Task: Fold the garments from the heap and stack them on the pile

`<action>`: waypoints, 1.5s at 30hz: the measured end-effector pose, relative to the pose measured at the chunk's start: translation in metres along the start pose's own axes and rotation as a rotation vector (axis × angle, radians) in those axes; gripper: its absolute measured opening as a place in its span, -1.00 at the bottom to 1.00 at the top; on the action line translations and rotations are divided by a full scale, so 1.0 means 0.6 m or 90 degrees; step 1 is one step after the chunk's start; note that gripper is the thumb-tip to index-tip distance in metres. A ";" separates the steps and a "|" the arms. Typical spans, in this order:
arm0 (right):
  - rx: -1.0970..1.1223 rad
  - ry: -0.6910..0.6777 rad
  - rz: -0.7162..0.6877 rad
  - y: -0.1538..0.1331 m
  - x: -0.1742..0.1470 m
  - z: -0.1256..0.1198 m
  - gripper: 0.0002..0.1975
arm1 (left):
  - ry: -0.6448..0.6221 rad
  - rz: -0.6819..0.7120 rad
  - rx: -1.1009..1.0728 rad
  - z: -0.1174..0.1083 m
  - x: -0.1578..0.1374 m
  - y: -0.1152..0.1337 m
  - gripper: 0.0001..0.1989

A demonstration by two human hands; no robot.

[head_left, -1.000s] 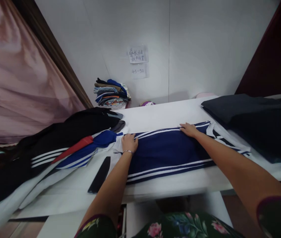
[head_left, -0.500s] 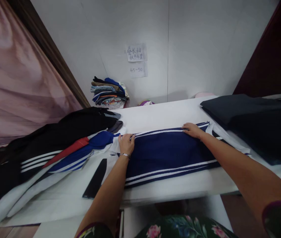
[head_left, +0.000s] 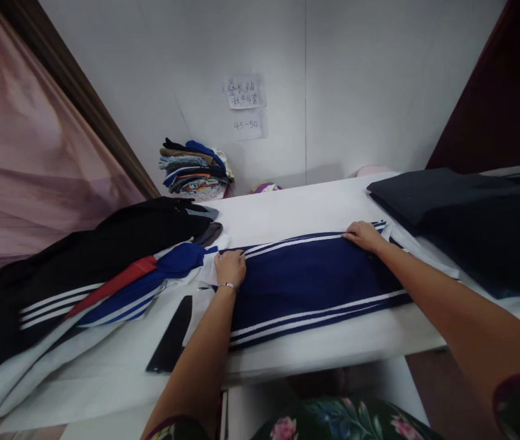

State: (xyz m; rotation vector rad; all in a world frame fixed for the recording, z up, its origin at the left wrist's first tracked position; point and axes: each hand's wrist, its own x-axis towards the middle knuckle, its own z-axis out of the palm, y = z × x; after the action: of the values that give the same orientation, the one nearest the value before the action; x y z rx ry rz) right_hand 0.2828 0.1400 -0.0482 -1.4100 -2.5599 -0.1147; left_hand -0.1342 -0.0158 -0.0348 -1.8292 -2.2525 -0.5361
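A navy garment [head_left: 305, 278] with white stripes along its long edges lies flat on the white table [head_left: 282, 214]; its exact kind is unclear. My left hand [head_left: 231, 267] is on its far left corner, fingers bent down at the striped edge. Toward the far right end, my right hand [head_left: 361, 236] pinches the same far edge between thumb and fingers. White and black cloth [head_left: 170, 336] shows past the garment's left end. More white cloth [head_left: 424, 252] sticks out beyond its right end, partly behind my right forearm.
To the left lies a heap of black clothes [head_left: 104, 250] with red, blue and white pieces. Dark folded cloth [head_left: 465, 226] covers the right side. A stack of folded clothes [head_left: 195, 171] stands by the wall, below paper signs [head_left: 247, 91]. A pink curtain [head_left: 35, 134] hangs at left.
My right hand has slid slightly right along the far edge, and its fingers look more closed. That edge now bulges upward with its stripes more visible. The view has shifted a little.
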 end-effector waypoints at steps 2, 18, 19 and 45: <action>-0.009 0.002 0.029 -0.004 0.003 0.001 -0.57 | 0.016 0.004 0.000 0.004 -0.001 -0.002 -0.70; 0.034 0.011 0.118 -0.090 -0.025 0.016 -0.45 | -0.018 -0.004 0.093 0.025 -0.001 -0.009 -0.64; 0.052 -0.024 0.106 -0.101 -0.032 0.018 -0.45 | -0.018 -0.004 0.089 0.025 -0.001 -0.008 -0.64; 0.283 0.105 -0.096 -0.109 -0.313 -0.040 -0.62 | -0.003 0.156 -0.320 -0.058 -0.084 0.053 -0.74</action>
State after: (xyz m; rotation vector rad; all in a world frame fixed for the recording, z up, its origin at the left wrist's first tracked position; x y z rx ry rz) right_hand 0.3283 -0.0545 -0.0652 -0.9992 -2.3588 0.2867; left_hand -0.0951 -0.0693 -0.0167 -2.2882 -1.9715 -1.1282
